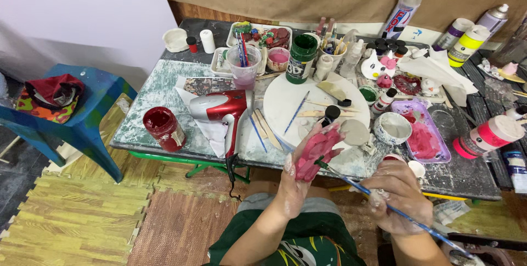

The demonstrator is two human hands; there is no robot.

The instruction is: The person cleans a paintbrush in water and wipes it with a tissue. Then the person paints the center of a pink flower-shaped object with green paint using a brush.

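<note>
Beside cluttered table (164, 88), left hand (299, 173) holds pink piece (317, 148).

Right hand (399, 193) touches a blue paintbrush (384, 203) to a pink piece (317, 150) in left hand (299, 175).

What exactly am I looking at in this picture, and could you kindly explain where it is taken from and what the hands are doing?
There is no machine here: this is one view from a camera worn on a person's head, looking down at their own two hands above a cluttered craft table. The left hand holds a small pink-painted piece. The right hand holds a thin blue-handled brush whose tip touches that piece. On the table lie a red hair dryer, an open jar of red paint, a round white board with brushes and sticks on it, a green paint jar, a purple tray smeared with pink paint, and many small bottles. A blue chair stands to the left.
</note>
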